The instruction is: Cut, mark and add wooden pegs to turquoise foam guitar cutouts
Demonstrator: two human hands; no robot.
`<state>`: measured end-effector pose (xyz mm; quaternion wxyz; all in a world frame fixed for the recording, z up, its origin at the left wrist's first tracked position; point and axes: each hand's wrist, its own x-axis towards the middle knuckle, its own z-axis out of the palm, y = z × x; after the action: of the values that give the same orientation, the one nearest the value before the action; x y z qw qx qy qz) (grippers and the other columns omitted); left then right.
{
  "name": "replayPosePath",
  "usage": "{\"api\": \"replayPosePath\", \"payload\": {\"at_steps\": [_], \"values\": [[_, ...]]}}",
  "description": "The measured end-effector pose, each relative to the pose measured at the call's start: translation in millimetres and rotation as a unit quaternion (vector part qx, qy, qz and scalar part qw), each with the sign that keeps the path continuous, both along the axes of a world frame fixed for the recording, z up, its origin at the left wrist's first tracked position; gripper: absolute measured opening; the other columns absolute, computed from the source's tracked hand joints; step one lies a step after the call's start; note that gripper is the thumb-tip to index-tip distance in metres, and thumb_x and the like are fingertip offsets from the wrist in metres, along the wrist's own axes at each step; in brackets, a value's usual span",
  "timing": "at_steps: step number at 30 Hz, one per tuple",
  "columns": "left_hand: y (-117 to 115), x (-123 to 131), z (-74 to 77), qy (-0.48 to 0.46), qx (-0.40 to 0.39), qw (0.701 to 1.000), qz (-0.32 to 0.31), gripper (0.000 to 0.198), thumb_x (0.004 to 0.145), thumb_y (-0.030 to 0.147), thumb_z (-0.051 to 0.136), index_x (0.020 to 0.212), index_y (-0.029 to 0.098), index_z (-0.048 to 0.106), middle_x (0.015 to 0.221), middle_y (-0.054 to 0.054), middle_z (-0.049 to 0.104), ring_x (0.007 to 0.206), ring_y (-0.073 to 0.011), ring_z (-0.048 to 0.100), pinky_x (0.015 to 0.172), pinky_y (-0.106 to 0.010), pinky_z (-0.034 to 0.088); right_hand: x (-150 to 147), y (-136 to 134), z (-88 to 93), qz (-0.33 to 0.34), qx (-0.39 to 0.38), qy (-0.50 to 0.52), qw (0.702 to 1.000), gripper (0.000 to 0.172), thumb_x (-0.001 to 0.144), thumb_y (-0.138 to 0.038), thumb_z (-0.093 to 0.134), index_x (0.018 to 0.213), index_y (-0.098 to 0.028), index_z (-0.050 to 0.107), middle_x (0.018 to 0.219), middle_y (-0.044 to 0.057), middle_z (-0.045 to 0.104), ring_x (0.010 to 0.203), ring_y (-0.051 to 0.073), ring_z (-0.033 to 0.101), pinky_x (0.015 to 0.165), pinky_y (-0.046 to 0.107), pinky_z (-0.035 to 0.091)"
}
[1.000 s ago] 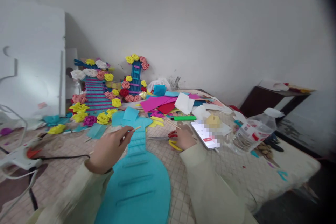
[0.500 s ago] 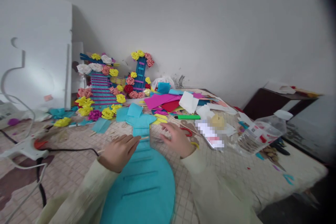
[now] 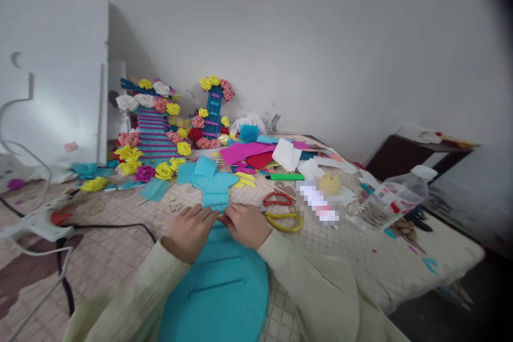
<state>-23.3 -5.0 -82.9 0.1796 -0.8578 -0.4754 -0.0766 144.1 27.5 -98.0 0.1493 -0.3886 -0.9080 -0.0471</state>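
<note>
A turquoise paper-covered instrument shape (image 3: 224, 299), with a round body and narrow neck, lies on the table before me. Thin dark strips cross its body. Over the lower neck, my left hand (image 3: 188, 234) is closed, knuckles up, on a thin wooden stick that the fingers now mostly hide. My right hand (image 3: 246, 225) meets it from the other side, thumb and fingers pinched together at the stick's end. Both hands' fingertips almost touch. Just right of my right hand lie scissors (image 3: 284, 223) with one red and one yellow handle.
Two flower-trimmed paper instruments (image 3: 156, 136) stand against the wall. Coloured paper sheets (image 3: 248, 152) and a green box cutter (image 3: 285, 177) lie behind the hands. A phone (image 3: 318, 203) and a clear plastic bottle (image 3: 390, 200) are at right. A power strip (image 3: 44, 227) with cables sits at left.
My right hand has moved left and down from above the scissors to meet my left hand, its fingers closing. The stick's tip is now covered, and the scissors are more exposed.
</note>
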Motion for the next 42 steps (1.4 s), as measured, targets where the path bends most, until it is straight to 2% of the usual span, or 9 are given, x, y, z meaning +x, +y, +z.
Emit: {"api": "replayPosePath", "payload": {"at_steps": [10, 15, 22, 28, 35, 38, 42], "values": [[-1.1, -5.9, 1.6, -0.026, 0.032, 0.999, 0.004, 0.030, 0.083, 0.009, 0.039, 0.104, 0.018, 0.058, 0.094, -0.004, 0.067, 0.080, -0.0197, 0.061, 0.068, -0.033, 0.044, -7.3, 0.2, -3.3, -0.048, 0.039, 0.031, 0.998, 0.024, 0.092, -0.032, 0.039, 0.084, -0.016, 0.055, 0.078, 0.005, 0.062, 0.070, 0.017, 0.058, 0.057, 0.026, 0.036], [-0.4, -3.7, -3.7, -0.043, 0.027, 0.999, -0.004, 0.032, 0.082, 0.008, 0.037, 0.101, 0.020, 0.060, 0.089, -0.004, 0.067, 0.075, -0.0184, 0.062, 0.062, -0.031, 0.046, -3.1, 4.1, -5.1, -0.021, 0.064, 0.031, 0.997, 0.027, 0.091, -0.033, 0.041, 0.077, -0.016, 0.057, 0.076, 0.005, 0.061, 0.070, 0.016, 0.056, 0.060, 0.027, 0.034], [0.8, 0.1, -12.3, -0.048, 0.084, 0.995, -0.012, 0.036, 0.079, 0.005, 0.037, 0.101, 0.020, 0.061, 0.089, -0.001, 0.069, 0.069, -0.0159, 0.063, 0.058, -0.027, 0.047, 0.5, 12.4, -15.2, 0.007, 0.070, 0.017, 0.997, 0.024, 0.086, -0.030, 0.044, 0.074, -0.015, 0.058, 0.071, 0.006, 0.062, 0.066, 0.017, 0.056, 0.057, 0.028, 0.032], [-3.4, 6.5, -12.4, -0.066, 0.072, 0.995, 0.028, 0.037, 0.078, 0.004, 0.039, 0.102, 0.020, 0.063, 0.092, -0.004, 0.069, 0.069, -0.0167, 0.064, 0.058, -0.028, 0.048, -0.5, 13.9, -19.6, 0.002, 0.061, 0.029, 0.998, 0.024, 0.086, -0.032, 0.045, 0.074, -0.015, 0.057, 0.068, 0.006, 0.062, 0.062, 0.017, 0.056, 0.054, 0.027, 0.032], [-7.7, 8.6, -26.2, -0.069, 0.061, 0.994, 0.053, 0.035, 0.081, 0.007, 0.038, 0.103, 0.022, 0.061, 0.092, -0.002, 0.069, 0.070, -0.0171, 0.064, 0.058, -0.028, 0.046, 1.6, 14.0, -21.0, 0.025, 0.047, 0.025, 0.998, 0.024, 0.086, -0.032, 0.046, 0.071, -0.015, 0.056, 0.067, 0.006, 0.062, 0.063, 0.016, 0.057, 0.054, 0.026, 0.031], [-4.6, 8.7, -21.6, -0.065, 0.047, 0.996, 0.048, 0.034, 0.082, 0.009, 0.038, 0.103, 0.021, 0.061, 0.093, -0.004, 0.069, 0.071, -0.0181, 0.064, 0.058, -0.029, 0.046, 2.6, 14.7, -18.5, 0.026, 0.043, 0.026, 0.998, 0.025, 0.086, -0.032, 0.046, 0.073, -0.014, 0.057, 0.068, 0.007, 0.063, 0.064, 0.016, 0.058, 0.055, 0.026, 0.031], [3.2, 4.1, -3.2, -0.054, 0.034, 0.998, 0.015, 0.028, 0.085, 0.016, 0.038, 0.097, 0.021, 0.063, 0.090, -0.004, 0.069, 0.076, -0.0198, 0.064, 0.063, -0.030, 0.047, 4.5, 16.3, -9.3, 0.029, 0.026, 0.041, 0.998, 0.029, 0.091, -0.035, 0.041, 0.076, -0.015, 0.057, 0.071, 0.004, 0.064, 0.066, 0.015, 0.058, 0.056, 0.024, 0.031]]}}
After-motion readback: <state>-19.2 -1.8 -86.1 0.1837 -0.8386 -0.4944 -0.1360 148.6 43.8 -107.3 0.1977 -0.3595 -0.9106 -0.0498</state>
